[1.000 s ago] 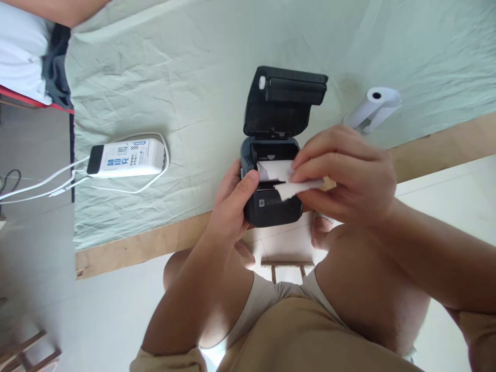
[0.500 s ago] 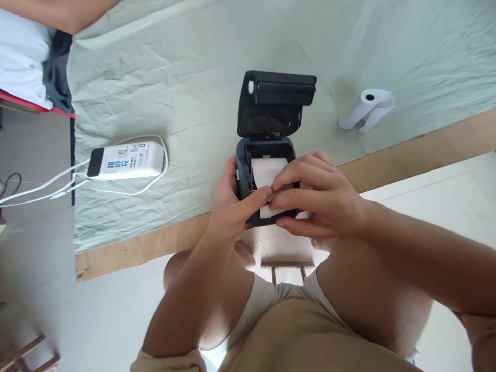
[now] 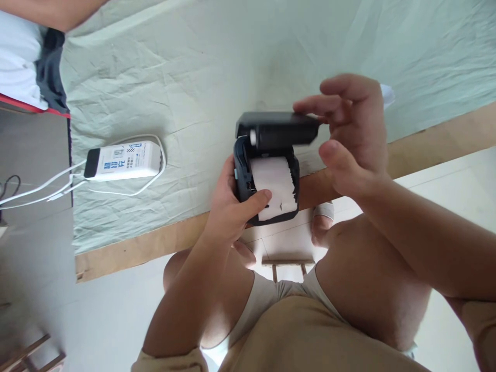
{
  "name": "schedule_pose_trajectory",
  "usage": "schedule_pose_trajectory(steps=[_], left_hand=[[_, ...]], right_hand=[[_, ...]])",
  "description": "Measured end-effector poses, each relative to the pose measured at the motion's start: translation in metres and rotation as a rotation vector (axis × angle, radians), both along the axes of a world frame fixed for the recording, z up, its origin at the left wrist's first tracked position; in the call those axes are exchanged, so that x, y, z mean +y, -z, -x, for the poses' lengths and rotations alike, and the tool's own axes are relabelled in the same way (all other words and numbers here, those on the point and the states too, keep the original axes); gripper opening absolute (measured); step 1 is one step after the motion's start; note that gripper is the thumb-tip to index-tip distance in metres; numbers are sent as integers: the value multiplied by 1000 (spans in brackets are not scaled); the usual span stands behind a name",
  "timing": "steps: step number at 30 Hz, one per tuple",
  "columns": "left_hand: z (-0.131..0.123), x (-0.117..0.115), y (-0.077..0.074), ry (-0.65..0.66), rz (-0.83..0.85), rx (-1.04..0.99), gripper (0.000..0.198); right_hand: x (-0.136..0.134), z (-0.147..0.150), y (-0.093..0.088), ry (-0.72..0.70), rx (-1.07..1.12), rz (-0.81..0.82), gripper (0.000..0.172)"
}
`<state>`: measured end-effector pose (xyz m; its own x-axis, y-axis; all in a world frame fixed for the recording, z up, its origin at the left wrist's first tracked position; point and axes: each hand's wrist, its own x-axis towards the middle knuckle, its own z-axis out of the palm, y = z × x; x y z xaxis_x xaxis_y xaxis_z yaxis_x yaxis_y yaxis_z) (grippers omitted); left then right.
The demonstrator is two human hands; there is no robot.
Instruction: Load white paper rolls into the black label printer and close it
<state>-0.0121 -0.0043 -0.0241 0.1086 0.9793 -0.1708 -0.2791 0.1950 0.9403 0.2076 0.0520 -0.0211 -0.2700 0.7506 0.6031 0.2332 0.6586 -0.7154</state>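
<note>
A small dark portable thermal printer (image 3: pixel 242 168) is gripped in my left hand (image 3: pixel 234 206) at the table's near edge. My left thumb presses on the white paper (image 3: pixel 277 178) inside it; the paper's right and lower edges look ragged. The printer's black lid (image 3: pixel 284 129) is partly lowered over the back of the paper compartment. At the lid's right end is my right hand (image 3: pixel 354 134), fingers spread and slightly bent, with fingertips touching the lid's outer edge. A loose white paper roll (image 3: pixel 388 96) lies behind that hand, mostly hidden.
A white power bank (image 3: pixel 129 161) with white cables (image 3: pixel 46 183) lies on the green tablecloth (image 3: pixel 186 77) to the left. Another person's arm (image 3: pixel 58 13) reaches in at the top left. A wooden table edge (image 3: pixel 155 237) runs along the near side.
My right hand has left the paper and moved up and right to the lid. The lid has swung down from upright to partly closed. My left hand still holds the printer.
</note>
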Motion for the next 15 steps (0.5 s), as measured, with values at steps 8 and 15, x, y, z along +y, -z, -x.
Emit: schedule_pose_trajectory(steps=[8,15], left_hand=[[-4,0,-5,22,-34,-100,61],[-10,-2,-10,-35,46,-96,49]], right_hand=[[-10,0,-3,-148,-200,339,50],[-5,0,0,-178,-203,454,59]])
